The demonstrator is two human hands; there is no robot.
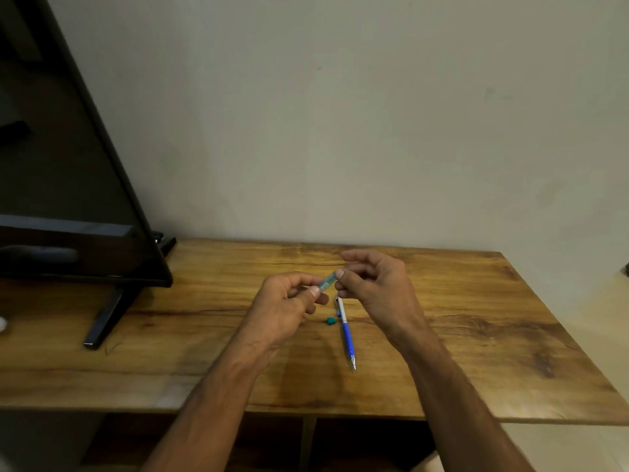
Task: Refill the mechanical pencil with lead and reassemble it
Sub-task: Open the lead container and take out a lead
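Observation:
A small translucent teal lead case is held above the wooden table between both hands. My left hand pinches its lower end; my right hand has thumb and forefinger at its upper end. Below the hands lies the blue and silver mechanical pencil, tip pointing toward me. Beside its far end rest a small teal cap and a tiny blue piece. No loose lead is visible.
A dark monitor on a black stand fills the left side of the table. A pale wall runs along the table's back edge. The front edge is near me, with a shelf frame underneath.

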